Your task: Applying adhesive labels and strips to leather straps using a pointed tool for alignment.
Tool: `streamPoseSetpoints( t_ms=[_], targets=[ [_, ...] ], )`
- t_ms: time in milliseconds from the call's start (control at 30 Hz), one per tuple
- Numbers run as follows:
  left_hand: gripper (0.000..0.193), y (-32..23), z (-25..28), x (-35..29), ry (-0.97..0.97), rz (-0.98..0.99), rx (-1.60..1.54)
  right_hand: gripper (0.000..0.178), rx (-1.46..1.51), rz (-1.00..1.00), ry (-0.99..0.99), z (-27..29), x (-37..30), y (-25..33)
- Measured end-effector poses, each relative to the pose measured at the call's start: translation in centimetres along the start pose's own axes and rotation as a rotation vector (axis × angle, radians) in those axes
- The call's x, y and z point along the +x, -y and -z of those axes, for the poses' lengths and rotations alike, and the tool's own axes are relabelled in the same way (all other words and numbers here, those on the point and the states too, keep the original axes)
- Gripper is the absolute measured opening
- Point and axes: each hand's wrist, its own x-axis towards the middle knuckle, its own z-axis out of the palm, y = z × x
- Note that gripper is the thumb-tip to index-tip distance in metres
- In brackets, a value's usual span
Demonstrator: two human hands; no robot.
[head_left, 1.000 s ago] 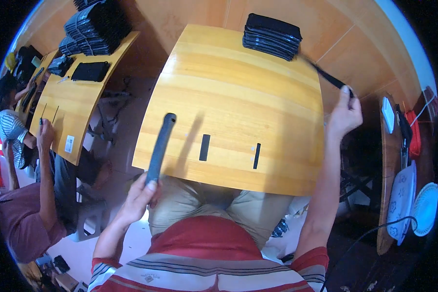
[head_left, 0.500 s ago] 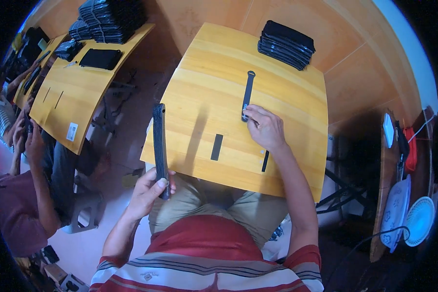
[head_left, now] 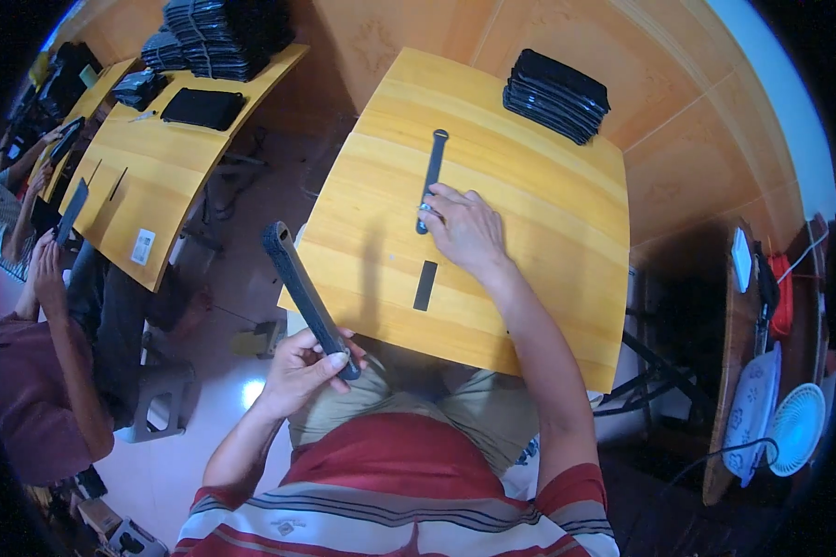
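Note:
My left hand is closed around the lower end of a stack of black straps, which tilts up and to the left in front of the table's near edge. A single black strap with a rounded, slotted far end lies lengthwise on the table. My right hand has its fingertips on the near part of this strap, and they partly cover it. Nearer to me, a short dark strip lies flat on the wood.
Black flat packs are piled at the table's far right corner. On the left, a second table bears black stacks, and a co-worker's hands hold a dark strip beside it. Shelving with a blue basket stands at the right.
My right hand has moved left with the single strap. The stack in my left hand has tipped further left. A thin dark strip at the near right is now hidden by my right forearm.

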Motion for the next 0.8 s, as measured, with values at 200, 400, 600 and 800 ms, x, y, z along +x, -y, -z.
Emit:
streamPoseSetpoints(
  t_ms=[200, 400, 600, 800],
  targets=[
    [0.035, 0.2, -0.5, 0.2, -0.021, 0.008, -0.028, 0.028, 0.042, 0.031, 0.048, -1.9, 3.4, 2.7],
    [0.037, -0.1, -0.7, 0.6, -0.085, -0.093, 0.018, 0.027, 0.088, 0.048, 0.031, -2.5, 4.4, 4.4],
    [0.037, -0.1, -0.6, 1.0, -0.184, -0.102, -0.043, 0.029, 0.217, 0.051, 0.011, -1.4, 2.5, 6.2],
    [0.033, -1.1, -1.5, 3.0, -0.271, -0.121, -0.162, 0.024, 0.637, 0.031, 0.093, 2.4, -6.0, 9.0]
  ],
)
